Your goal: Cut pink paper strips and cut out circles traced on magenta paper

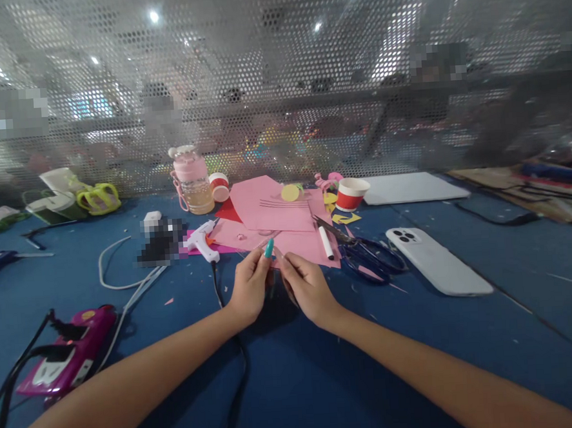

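Note:
My left hand (252, 284) and my right hand (312, 288) meet above the table's middle, thumbs up and fingers closed in a pinch. Whatever lies between the fingertips is too small and covered to name. A bright teal tip (269, 248) shows at my left thumb, perhaps a nail. Just beyond the fingers are pink paper sheets (285, 207), one with dark parallel lines. To the left of them rests a white glue gun (203, 241) with a black cord. A white marker (325, 242) and dark-blue-handled scissors (373, 257) lie to the right of my hands.
Behind the paper stand a pink-lidded bottle (191, 181) and a red-white paper cup (351, 194); another cup (219, 186) is tipped. A white phone (437, 261) and a closed laptop (415, 188) lie right. A magenta power strip (71, 353) with cords sits left. Perforated metal (258, 80) rises behind.

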`<state>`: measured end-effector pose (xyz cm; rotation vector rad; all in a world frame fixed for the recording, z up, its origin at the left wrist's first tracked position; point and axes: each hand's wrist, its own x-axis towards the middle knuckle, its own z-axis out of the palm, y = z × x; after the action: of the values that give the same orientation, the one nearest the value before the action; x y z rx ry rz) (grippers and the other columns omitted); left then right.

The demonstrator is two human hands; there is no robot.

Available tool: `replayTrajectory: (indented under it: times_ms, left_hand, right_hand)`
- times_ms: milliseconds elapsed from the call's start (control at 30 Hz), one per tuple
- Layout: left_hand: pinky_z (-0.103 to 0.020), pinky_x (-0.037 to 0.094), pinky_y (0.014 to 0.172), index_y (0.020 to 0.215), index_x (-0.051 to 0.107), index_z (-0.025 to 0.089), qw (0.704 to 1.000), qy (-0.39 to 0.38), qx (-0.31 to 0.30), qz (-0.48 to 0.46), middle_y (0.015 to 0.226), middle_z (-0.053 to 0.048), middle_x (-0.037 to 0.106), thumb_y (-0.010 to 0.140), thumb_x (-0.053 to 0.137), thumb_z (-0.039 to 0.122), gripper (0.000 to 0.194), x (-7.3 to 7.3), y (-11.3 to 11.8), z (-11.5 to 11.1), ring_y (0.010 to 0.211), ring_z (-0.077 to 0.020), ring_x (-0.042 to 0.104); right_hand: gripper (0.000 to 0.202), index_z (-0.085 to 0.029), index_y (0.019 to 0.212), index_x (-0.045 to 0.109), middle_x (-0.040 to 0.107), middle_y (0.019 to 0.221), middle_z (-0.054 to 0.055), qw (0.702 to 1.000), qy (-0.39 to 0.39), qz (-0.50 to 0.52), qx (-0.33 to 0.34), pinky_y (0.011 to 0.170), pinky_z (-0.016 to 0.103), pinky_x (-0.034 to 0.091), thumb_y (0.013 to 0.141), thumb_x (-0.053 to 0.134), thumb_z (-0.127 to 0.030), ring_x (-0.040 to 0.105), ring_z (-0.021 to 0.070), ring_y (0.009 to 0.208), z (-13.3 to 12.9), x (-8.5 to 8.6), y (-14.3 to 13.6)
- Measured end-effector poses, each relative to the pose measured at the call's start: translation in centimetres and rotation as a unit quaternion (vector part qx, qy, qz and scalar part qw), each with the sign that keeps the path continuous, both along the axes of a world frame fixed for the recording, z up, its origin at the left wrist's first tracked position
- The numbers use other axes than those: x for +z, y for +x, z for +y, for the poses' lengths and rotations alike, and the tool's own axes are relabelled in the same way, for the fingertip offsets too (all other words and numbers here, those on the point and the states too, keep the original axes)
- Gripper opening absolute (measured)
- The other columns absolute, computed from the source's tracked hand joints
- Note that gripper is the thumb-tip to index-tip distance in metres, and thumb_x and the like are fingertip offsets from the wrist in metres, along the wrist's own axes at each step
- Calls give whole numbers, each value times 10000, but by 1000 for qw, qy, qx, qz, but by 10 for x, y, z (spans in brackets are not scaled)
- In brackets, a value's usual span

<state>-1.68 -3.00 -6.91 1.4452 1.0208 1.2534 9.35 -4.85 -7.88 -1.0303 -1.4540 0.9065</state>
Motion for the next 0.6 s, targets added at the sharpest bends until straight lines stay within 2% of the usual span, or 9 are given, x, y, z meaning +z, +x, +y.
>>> replayTrajectory:
  times_ms: [267, 467, 600]
  left_hand:
    - [-185, 237, 388, 642, 457, 167, 1000, -7, -14, -1, 449, 69, 378, 742, 473, 582, 428, 0, 0, 0, 398, -50, 310]
    - [-187, 227, 387, 651, 452, 171, 999, -20, -20, -34, 464, 79, 352, 692, 517, 605, 441, 1, 2, 0, 407, -47, 280]
    - [-190, 281, 439, 594, 427, 168, 999, 0, -11, -43, 507, 71, 346, 705, 549, 542, 409, 4, 2, -3, 462, -54, 291]
  right_hand:
    - [454, -201, 542, 344, 318, 403, -92, 994, -55, 94, 25, 330, 185, 229, 744, 496, -578, 292, 46, 334, 1, 4, -2]
    - [446, -198, 577, 383, 329, 381, -106, 979, -114, 152, 77, 281, 171, 208, 695, 540, -599, 273, 37, 286, 3, 1, -2]
    - [422, -195, 646, 436, 393, 363, -106, 959, -162, 194, 126, 265, 154, 218, 678, 567, -594, 309, 41, 266, 3, -1, -3]
